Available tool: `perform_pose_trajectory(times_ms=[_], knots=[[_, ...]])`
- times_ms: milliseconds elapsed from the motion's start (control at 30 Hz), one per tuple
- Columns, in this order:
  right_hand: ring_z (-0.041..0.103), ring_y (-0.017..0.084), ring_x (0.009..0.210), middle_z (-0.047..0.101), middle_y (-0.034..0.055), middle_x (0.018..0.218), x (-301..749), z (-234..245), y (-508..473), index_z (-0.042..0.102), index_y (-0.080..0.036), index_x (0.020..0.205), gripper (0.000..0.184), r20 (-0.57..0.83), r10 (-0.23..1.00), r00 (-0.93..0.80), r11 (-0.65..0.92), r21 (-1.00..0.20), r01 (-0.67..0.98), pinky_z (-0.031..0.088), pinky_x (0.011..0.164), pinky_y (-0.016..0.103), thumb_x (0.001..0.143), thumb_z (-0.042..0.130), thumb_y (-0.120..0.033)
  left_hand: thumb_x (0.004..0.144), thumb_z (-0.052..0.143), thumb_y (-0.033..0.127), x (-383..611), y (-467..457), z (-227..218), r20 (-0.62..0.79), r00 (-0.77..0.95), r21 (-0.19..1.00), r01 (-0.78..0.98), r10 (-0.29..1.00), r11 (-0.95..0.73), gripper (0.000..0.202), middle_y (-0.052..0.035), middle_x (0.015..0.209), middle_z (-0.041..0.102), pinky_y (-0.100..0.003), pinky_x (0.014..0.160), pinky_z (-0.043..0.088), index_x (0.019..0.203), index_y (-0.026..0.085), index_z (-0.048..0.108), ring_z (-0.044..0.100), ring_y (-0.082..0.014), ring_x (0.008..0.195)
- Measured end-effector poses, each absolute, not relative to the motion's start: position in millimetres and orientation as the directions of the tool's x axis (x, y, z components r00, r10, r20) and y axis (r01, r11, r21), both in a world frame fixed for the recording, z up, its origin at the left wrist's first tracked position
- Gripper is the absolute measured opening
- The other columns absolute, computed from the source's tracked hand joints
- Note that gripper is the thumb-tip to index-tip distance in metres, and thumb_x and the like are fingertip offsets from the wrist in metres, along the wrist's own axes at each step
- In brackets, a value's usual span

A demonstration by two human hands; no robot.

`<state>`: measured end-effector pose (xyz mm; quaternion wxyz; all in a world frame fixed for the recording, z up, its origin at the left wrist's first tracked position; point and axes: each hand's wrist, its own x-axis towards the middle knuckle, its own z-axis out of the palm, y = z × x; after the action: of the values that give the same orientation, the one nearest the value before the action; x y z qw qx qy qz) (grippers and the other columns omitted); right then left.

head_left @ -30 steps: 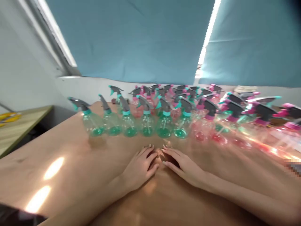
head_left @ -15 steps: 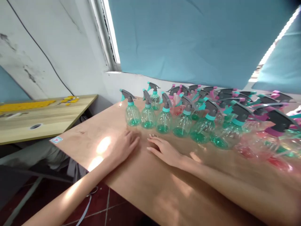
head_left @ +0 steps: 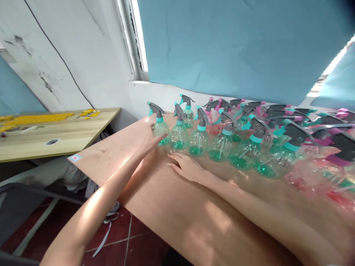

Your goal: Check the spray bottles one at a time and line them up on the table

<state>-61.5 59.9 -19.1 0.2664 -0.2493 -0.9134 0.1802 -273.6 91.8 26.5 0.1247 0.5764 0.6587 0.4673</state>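
My left hand (head_left: 148, 139) is at the leftmost spray bottle (head_left: 161, 129), which has a clear green body, a turquoise collar and a grey trigger head. The thumb lies across the front of its body and the fingers curl round the left side, partly hidden. The bottle stands upright on the table. My right hand (head_left: 188, 167) rests on the brown tabletop (head_left: 166, 199) with fingers stretched out and the thumb apart, holding nothing. Just behind it stand more green spray bottles, the closest being one (head_left: 179, 135) and another (head_left: 198, 140).
Several green and pink spray bottles (head_left: 277, 159) crowd the table's right and back. A blue cloth (head_left: 222, 48) hangs over the window behind. To the left is a second table (head_left: 91, 129) with yellow pieces (head_left: 47, 120). A small sticker (head_left: 74, 157) marks the brown table's left corner.
My left hand has risen from the tabletop and moved forward onto the leftmost spray bottle. My right hand stays resting on the table. The view has shifted slightly.
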Motion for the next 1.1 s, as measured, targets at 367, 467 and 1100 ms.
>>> perform_pose_trajectory(times_ms=[367,467,1100], knots=[[0.049,0.025,0.134,0.053,0.0133,0.145,-64.6,-17.0,74.7,0.047,-0.015,0.143,0.055,0.410,0.536,-0.738,0.801,-0.523,0.292,0.038,0.113,0.044,0.093,0.052,-0.037,0.083,0.076,0.040,-275.0,109.0,16.1,0.418,-0.261,0.763,0.620,0.870,-0.180,0.077,-0.0152,0.128,0.058,-0.043,0.094,0.049,0.143,0.016,0.033,0.059,-0.0305,0.115],[0.049,0.026,0.134,0.052,0.0132,0.145,-62.0,-17.1,79.0,0.046,-0.015,0.143,0.059,0.403,0.538,-0.740,0.793,-0.539,0.283,0.038,0.113,0.045,0.091,0.055,-0.040,0.082,0.074,0.045,-275.5,108.0,13.8,0.419,-0.252,0.765,0.616,0.872,-0.189,0.081,-0.0159,0.129,0.057,-0.044,0.096,0.047,0.143,0.017,0.029,0.058,-0.0309,0.117],[0.038,0.026,0.142,0.049,0.0088,0.148,-11.5,-10.3,50.6,0.050,-0.021,0.141,0.056,0.305,0.579,-0.756,0.719,-0.628,0.298,0.028,0.118,0.048,0.089,0.059,-0.041,0.077,0.073,0.054,-265.4,23.8,31.1,0.333,-0.226,0.765,0.632,0.915,-0.122,0.081,-0.0173,0.125,0.060,-0.047,0.090,0.052,0.139,0.016,0.035,0.059,-0.0347,0.117]])
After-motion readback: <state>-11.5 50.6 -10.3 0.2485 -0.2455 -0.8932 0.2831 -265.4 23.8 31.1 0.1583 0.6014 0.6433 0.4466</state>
